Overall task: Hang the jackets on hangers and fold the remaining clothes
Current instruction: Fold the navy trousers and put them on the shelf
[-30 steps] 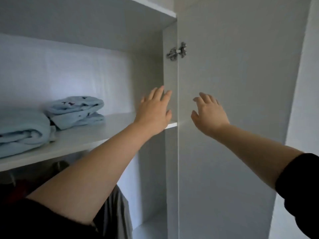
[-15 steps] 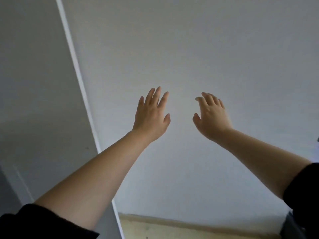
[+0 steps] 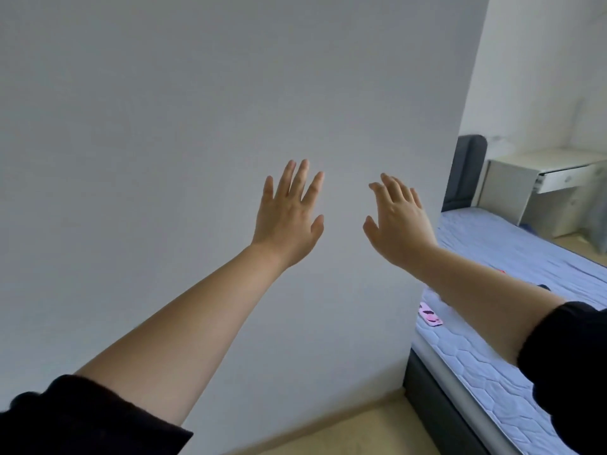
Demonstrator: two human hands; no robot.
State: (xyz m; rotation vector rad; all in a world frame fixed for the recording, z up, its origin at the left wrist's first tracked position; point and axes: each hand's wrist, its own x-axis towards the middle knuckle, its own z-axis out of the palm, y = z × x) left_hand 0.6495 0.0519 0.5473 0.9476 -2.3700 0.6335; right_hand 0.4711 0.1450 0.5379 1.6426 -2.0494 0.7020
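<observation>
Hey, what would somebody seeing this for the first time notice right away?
The left hand and the right hand stand out first, raised mid-frame with fingers spread in front of a plain white panel that fills most of the view. At the right edge lies a bed with a blue quilted mattress, a small pink item on it; behind it stands a white desk with an open drawer.

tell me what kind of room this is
Probably a bedroom: a bed with a quilted blue mattress, a dark padded headboard at its far end, and a white side table with a drawer just beyond it.
</observation>
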